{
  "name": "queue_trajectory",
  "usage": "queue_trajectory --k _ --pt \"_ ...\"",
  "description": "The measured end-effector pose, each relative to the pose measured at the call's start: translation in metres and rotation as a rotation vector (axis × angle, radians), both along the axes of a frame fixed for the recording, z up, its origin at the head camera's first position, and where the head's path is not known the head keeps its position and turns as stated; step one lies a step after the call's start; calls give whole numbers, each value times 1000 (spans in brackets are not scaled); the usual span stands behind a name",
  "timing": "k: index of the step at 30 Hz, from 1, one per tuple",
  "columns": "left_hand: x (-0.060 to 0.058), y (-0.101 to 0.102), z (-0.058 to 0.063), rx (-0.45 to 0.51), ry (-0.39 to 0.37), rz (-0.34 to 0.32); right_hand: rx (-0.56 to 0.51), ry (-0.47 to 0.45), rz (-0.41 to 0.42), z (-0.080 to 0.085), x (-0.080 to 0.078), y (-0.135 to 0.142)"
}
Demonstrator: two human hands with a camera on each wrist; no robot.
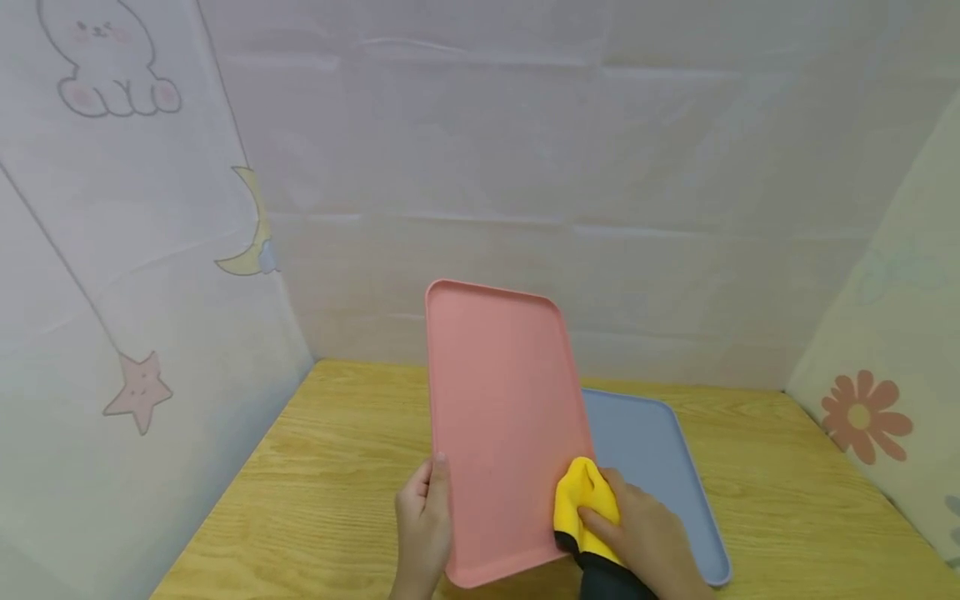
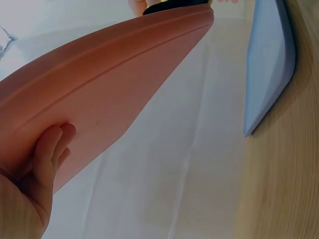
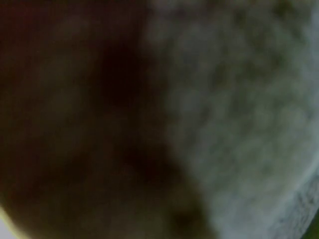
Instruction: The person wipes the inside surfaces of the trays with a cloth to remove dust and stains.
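Note:
A pink rectangular tray [image 1: 502, 417] is held up at a tilt above the table, its inner face toward the head camera. My left hand [image 1: 425, 517] grips its left edge, thumb on the front; in the left wrist view the fingers [image 2: 47, 149] lie against the underside. My right hand [image 1: 648, 533] pinches a bunched yellow cloth [image 1: 585, 500] with a dark border, which touches the tray's lower right side. Close, dark, blurred surfaces fill the right wrist view, so details there cannot be told.
A blue-grey tray [image 1: 652, 450] lies on the wooden table [image 1: 330, 467], behind and right of the pink one, which partly covers it. Pale sheets printed with a moon [image 1: 251, 233], a star [image 1: 140, 392] and a flower [image 1: 862, 417] enclose the table's back and sides.

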State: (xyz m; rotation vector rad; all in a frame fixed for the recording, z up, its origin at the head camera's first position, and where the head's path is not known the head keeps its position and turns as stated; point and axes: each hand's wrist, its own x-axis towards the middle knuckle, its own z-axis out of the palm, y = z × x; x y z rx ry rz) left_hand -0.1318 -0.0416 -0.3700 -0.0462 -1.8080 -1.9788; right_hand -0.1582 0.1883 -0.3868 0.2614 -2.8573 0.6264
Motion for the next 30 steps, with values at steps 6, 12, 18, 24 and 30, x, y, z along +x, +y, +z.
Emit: queue_trajectory --k 6,12,18,24,30 --pt "-4 0 0 34 -47 0 -49 -31 -34 4 0 6" --pt "-8 2 -2 53 -54 4 -107 -69 -63 6 1 12" --pt "-13 2 -8 51 -66 4 -142 -92 -98 6 2 18" --pt "-17 2 -14 47 -94 28 -141 -145 -117 7 4 21" --pt "-23 3 -18 61 -138 20 -134 -153 -132 6 4 22"
